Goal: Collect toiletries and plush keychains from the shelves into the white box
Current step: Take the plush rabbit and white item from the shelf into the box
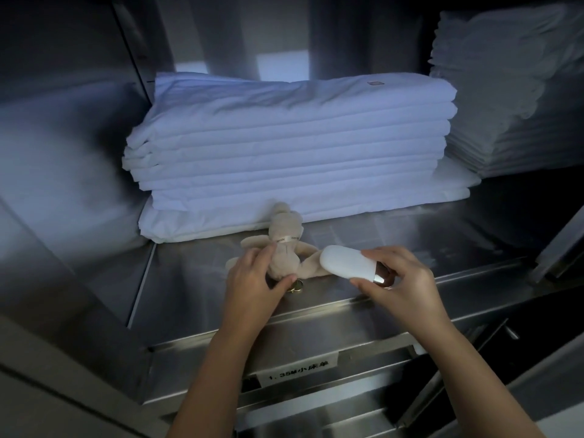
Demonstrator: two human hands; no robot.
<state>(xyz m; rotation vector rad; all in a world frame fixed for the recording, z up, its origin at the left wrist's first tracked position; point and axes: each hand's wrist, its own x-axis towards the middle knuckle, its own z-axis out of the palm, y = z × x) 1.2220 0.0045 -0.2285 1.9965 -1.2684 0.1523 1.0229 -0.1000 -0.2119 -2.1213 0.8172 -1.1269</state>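
Fingers (264,251) of the left hand (249,279) curl round the plush keychain (286,248) just before the folded sheets (290,147). The right hand (407,279) pinches the white bottle (341,260) near them.

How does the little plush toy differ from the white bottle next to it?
The plush toy is beige and fuzzy with limbs; the bottle is white, smooth and rounded. The plush toy has a ribbon and a gold ring; the bottle has a shiny cap. The left hand grips the plush toy, the right hand the bottle. Both are at the front of the steel shelf.
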